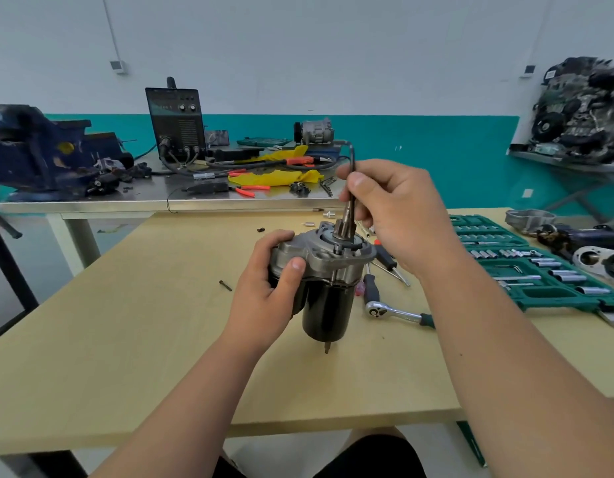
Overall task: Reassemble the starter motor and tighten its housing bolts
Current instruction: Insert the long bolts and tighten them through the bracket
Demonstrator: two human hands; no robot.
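Pale wood makes up the table (126, 339) in the head view, with a teal-and-white wall behind it. The starter motor (328, 305) stands nose-up near the table's middle, tilted a little. It has a glossy black cylindrical body below and a grey cast-aluminium nose housing on top. A toothed pinion (341, 229) rises from the housing's round opening, and a thin stud (327, 348) pokes out of the bottom end. Whether the body rests on the wood cannot be told.

The left hand (267, 288) grips the housing's left side, fingers curled round it and thumb pressed on the casting. The right hand (395, 212) pinches the upright shaft of a dark L-shaped key (352, 163) between thumb and fingers. The key's lower end comes down beside the pinion, and where its tip seats is hidden.

Just right of the motor lies a ratchet (395, 310), and beyond it an open green socket case (547, 293). Further starter parts (581, 238) sit at the far right edge. A steel bench (126, 198) behind carries a blue vise (40, 150), a dark welder (176, 122) and a yellow cloth (278, 177)
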